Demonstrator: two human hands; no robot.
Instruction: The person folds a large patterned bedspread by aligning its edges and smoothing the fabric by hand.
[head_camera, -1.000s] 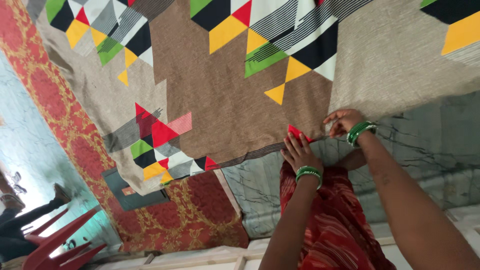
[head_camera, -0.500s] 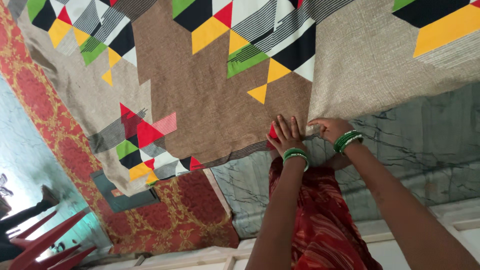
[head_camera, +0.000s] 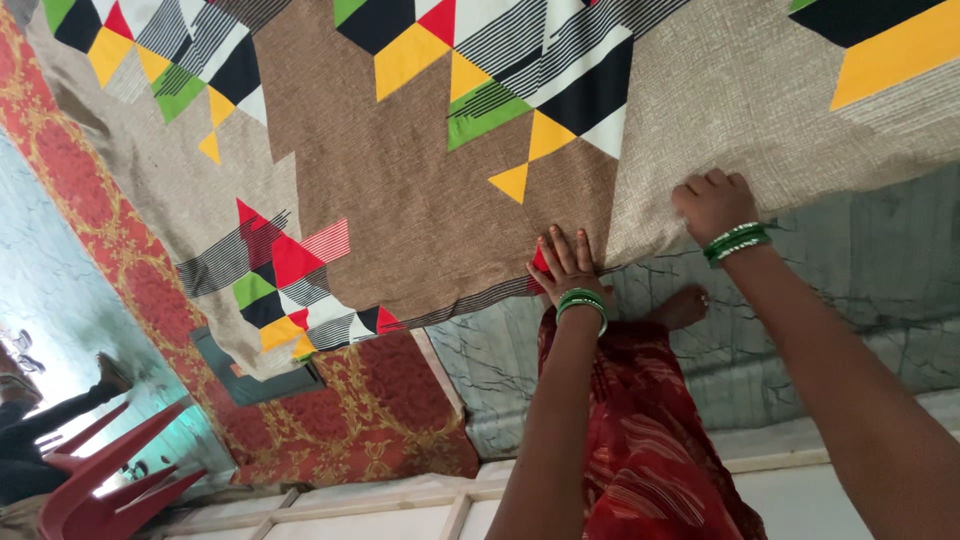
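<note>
Pressing flat with the left hand (head_camera: 568, 262) on the near edge of the big patterned cloth (head_camera: 420, 190), spreading wide with the right hand (head_camera: 712, 203) just beside it, likely smoothing the cloth on the marble floor (head_camera: 800, 300), next sliding outward toward the red rug (head_camera: 340, 420).

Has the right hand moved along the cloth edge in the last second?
Yes. The right hand slid away from the left hand, rightward along the cloth edge.
</note>
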